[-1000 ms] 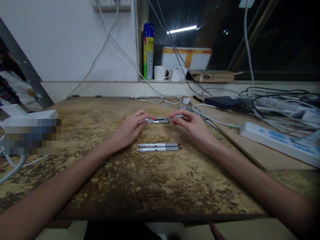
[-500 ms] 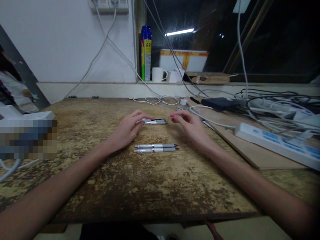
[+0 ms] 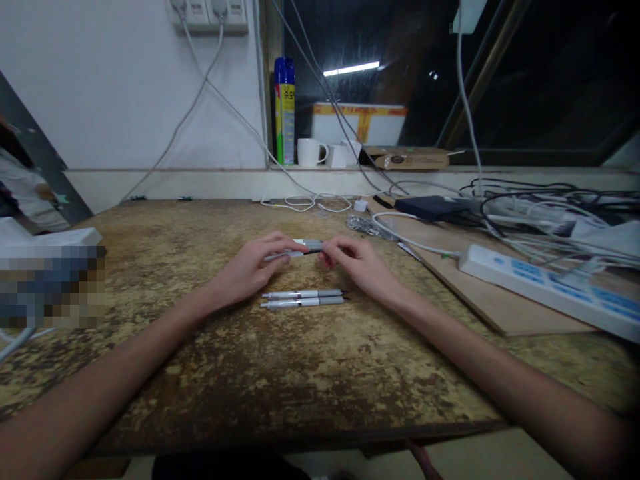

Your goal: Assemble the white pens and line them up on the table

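Two white-and-grey pens (image 3: 305,302) lie side by side on the worn wooden table (image 3: 300,373), tips to the right. Beyond them is a small group of similar pens (image 3: 309,245), partly covered by my fingers. My left hand (image 3: 250,265) touches its left part, index finger stretched over the pens and thumb apart below. At the right end, my right hand (image 3: 356,261) has its thumb and index finger closed on a pen's tip end. How many pens are in this group is hidden.
A white power strip (image 3: 545,287) and a thin board (image 3: 480,300) lie at the right, with tangled cables behind. A crumpled clear packet (image 3: 367,227) is beyond my right hand. A spray can (image 3: 285,113) and white mug (image 3: 311,153) stand on the sill.
My right hand has moved left to the far pens and closed on one end. One far pen now lies tilted nearer my left thumb, which has come off the pens. The view has shifted slightly.
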